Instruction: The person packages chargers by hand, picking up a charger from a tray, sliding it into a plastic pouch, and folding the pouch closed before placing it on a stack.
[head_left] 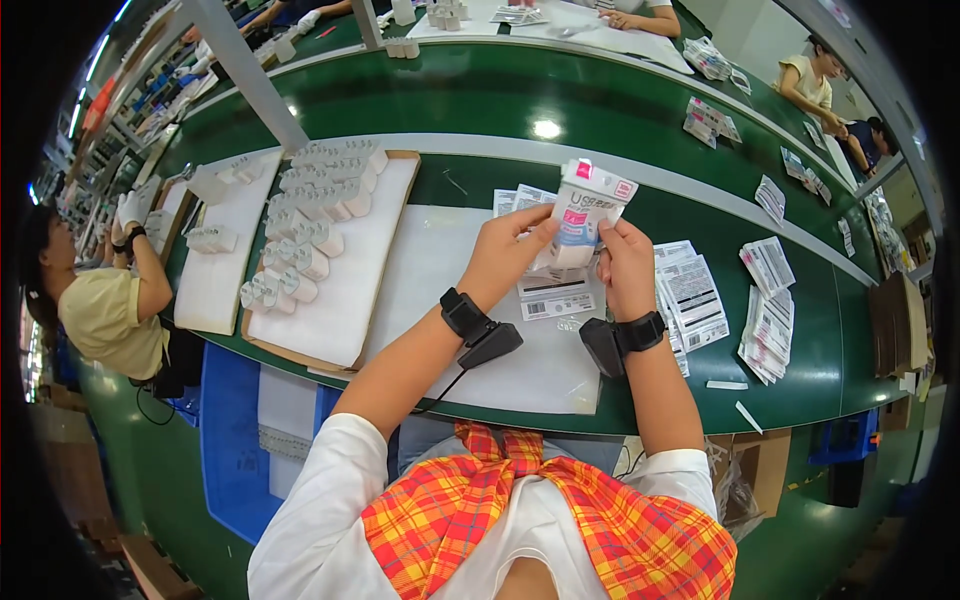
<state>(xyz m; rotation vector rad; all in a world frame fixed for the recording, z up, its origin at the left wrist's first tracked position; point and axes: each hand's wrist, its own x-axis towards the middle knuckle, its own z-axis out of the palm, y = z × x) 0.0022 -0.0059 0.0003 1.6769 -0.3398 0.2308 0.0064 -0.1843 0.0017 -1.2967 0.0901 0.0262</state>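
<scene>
Left hand [508,250] and right hand [624,262] both grip one small white packet [588,212], lifted clear of the bench [620,390], likely so fingers can work its edges. Below the packet lies a white sheet [470,300] with loose labels [556,298]. Left of the packet, a tray [345,300] holds rows of small white parts [310,225], within reach.

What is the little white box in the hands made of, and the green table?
The small white box looks like thin printed cardboard: flat folded faces, sharp edges, pink patches. The green table seems smooth and glossy, perhaps a rubbery mat or painted top, since a lamp glints off it.
</scene>
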